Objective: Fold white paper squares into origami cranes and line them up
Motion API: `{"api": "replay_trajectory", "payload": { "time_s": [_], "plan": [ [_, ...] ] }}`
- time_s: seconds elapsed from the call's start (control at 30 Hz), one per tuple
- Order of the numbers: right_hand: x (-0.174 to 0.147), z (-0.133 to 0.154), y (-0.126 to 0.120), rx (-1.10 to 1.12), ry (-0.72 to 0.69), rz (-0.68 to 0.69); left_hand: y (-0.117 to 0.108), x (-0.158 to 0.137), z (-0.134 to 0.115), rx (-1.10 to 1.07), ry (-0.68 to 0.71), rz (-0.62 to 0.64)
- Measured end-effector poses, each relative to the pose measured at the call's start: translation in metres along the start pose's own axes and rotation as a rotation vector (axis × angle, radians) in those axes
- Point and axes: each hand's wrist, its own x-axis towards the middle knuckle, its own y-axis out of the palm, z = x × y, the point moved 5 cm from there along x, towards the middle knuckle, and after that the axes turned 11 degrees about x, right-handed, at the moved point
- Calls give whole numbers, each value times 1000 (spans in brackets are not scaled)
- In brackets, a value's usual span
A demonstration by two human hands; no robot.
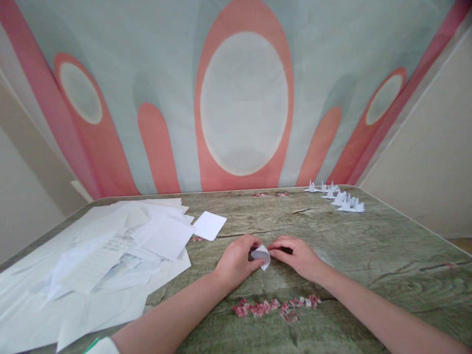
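A small folded piece of white paper (261, 256) is held between my two hands over the middle of the table. My left hand (239, 260) grips its left side, thumb in front and fingers behind. At its right edge, my right hand (295, 254) pinches the paper between thumb and fingertips. The paper looks curved, with a pointed lower corner; its finer creases are too small to make out. A square white sheet (210, 225) lies flat beyond my left hand.
A spread pile of white papers (110, 250), some with writing, covers the left of the wood-patterned table (368, 255). Several small folded white paper figures (341, 197) stand at the far right. A patterned backdrop (243, 98) rises behind the table's back edge.
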Motion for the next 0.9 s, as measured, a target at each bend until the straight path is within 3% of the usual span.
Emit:
{"api": "replay_trajectory", "payload": {
  "time_s": [0.33,0.9],
  "plan": [
    [4,-5,5,-37,77,-108,-1,0,-1,-8,22,0],
    [3,-2,7,-128,70,-170,0,-1,-3,-17,64,9]
  ]
}}
